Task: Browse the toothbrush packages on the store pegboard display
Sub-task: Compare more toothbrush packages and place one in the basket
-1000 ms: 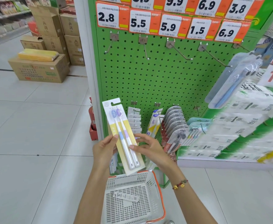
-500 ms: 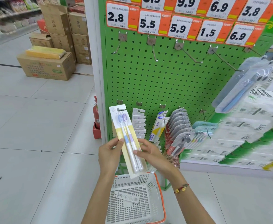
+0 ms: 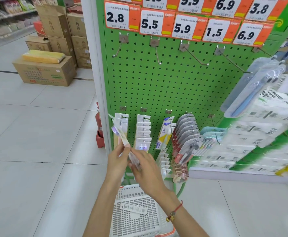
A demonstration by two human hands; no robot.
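Toothbrush package edge-on between left hand and right hand — fingers pinching.

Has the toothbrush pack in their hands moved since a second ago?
Yes. The toothbrush pack has turned edge-on, its top tipped left toward the leftmost hanging packs.

A shop: orange price tags top a green pegboard hung with toothbrush packages; stacked cardboard boxes sit on the tiled floor beyond.
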